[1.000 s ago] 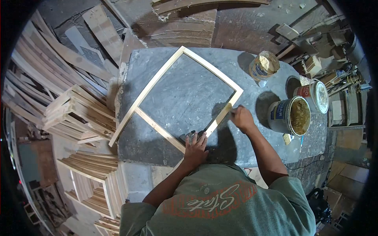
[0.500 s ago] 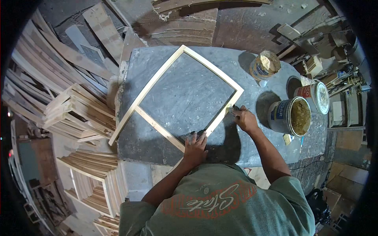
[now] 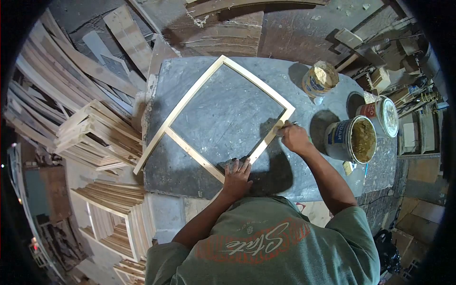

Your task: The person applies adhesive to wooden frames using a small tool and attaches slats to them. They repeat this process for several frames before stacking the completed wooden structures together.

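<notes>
A pale wooden frame lies turned at an angle on the grey worktable, one side bar running on past its corner to the left. My left hand rests on the frame's near corner, its fingers spread over the wood. On the bar to the right, my right hand is closed around a small putty knife, mostly hidden by the fingers, its end right at the wood near the right corner. Dark shadow falls under both hands.
An open bucket of brown paste stands at the right, next to a white-lidded bucket. A smaller tub with pale filler sits farther back. Stacked wooden frames and long wood strips fill the left side.
My right hand has turned over at the wrist and stays near the right corner with the putty knife. My left hand keeps its place on the frame. The view has shifted slightly.
</notes>
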Tool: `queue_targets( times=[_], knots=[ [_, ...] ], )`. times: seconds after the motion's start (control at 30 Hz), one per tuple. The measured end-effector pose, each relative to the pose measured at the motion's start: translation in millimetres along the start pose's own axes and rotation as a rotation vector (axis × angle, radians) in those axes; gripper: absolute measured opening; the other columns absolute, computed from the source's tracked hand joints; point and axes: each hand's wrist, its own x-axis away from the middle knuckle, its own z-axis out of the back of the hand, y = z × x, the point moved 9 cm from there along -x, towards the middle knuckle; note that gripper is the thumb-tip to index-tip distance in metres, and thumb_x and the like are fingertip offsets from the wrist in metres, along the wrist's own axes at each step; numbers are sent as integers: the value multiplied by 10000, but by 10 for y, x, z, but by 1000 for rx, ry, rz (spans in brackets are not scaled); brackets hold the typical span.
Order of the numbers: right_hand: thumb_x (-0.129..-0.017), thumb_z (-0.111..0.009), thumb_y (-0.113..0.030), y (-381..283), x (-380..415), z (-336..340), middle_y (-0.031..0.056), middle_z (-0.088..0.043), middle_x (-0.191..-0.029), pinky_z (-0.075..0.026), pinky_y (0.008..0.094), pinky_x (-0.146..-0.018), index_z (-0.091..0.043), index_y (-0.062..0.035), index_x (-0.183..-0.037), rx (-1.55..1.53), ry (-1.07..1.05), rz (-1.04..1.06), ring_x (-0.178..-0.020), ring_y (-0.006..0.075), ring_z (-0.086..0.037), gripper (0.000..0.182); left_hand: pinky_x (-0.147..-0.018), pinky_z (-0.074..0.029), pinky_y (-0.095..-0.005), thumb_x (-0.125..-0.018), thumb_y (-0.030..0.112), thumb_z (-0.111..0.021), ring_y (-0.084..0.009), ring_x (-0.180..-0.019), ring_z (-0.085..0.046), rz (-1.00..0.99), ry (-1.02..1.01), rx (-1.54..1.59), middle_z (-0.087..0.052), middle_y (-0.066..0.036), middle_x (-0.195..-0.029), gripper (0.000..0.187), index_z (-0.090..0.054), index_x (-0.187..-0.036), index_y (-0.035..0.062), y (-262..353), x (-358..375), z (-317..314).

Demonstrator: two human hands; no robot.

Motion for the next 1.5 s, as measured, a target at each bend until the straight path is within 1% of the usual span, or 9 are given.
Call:
queue_targets(
  times=[0.17, 0.3, 0.5, 0.77, 1.0, 1.27, 1.33, 1.43, 1.5],
  knots=[
    [-879, -502, -127, 116, -66, 224, 115, -637, -1118, -484, 452, -839, -730, -105, -978, 227, -71, -9, -965, 267, -656, 250, -1096, -273, -674, -865, 369, -707, -419, -1421, -351, 7, -46, 12, -282, -91, -1617, 744, -409, -1478, 71, -16, -27, -6],
    [-887, -521, -162, -148, -128, 289, 107, -626, -1149, -481, 459, -884, -746, -128, -990, 294, -150, 231, -993, 284, -661, 250, -1093, -276, -679, -865, 355, -712, -427, -1413, -360, 5, -27, 12, -283, -88, -1617, 745, -403, -1481, 72, -15, -28, -15],
    [-884, -541, -160, 230, -281, 222, 134, -632, -1113, -512, 472, -857, -745, -129, -984, 336, -14, 138, -966, 319, -669, 230, -1097, -272, -688, -862, 348, -721, -430, -1408, -366, 11, -34, 8, -279, -86, -1618, 751, -398, -1482, 74, 7, 11, 31],
    [-789, -653, -155, 273, 152, 239, 163, -630, -1093, -535, 479, -829, -709, -146, -1173, -332, 81, -110, -949, 399, -651, 388, -1076, -282, -677, -811, 353, -743, -412, -1405, -381, -4, 16, -11, -310, -97, -1606, 796, -406, -1469, 56, -10, -8, -38],
    [-816, -644, -161, 214, 221, 34, 182, -616, -1073, -529, 502, -831, -696, -182, -1204, -271, 237, -131, -925, 427, -636, 392, -1061, -296, -687, -846, 351, -718, -417, -1400, -383, -32, -6, -23, -295, -93, -1612, 772, -390, -1482, 60, -12, -30, -21],
    [-807, -599, -162, 171, 236, -277, 228, -647, -1028, -544, 508, -806, -719, -105, -1031, -298, 132, -163, -904, 421, -665, 261, -1071, -308, -663, -839, 360, -736, -433, -1374, -417, -21, 18, -21, -336, -88, -1596, 721, -469, -1438, 62, -4, -16, 34],
    [-808, -618, -199, 132, 245, -86, 256, -645, -1118, -549, 500, -835, -699, -31, -994, -244, -43, -210, -946, 421, -670, 264, -1080, -291, -664, -851, 401, -706, -434, -1382, -405, -36, 37, -14, -339, -85, -1594, 727, -459, -1447, 67, -62, -19, -4],
    [-836, -584, -207, 451, 363, 15, 235, -658, -1075, -536, 510, -832, -707, -59, -947, -324, 92, -282, -928, 414, -670, 222, -1101, -250, -671, -877, 478, -638, -431, -1398, -383, -62, 11, -18, -325, -78, -1602, 749, -422, -1479, 86, -55, -13, -36],
    [-867, -622, -161, 747, 907, 1425, 212, -654, -1052, -512, 467, -835, -721, -113, -1104, -577, 402, -164, -963, 401, -653, 261, -1117, -231, -662, -879, 469, -630, -425, -1416, -355, -26, -79, -26, -295, -77, -1615, 757, -400, -1493, 90, 5, -59, -26]
  ],
)
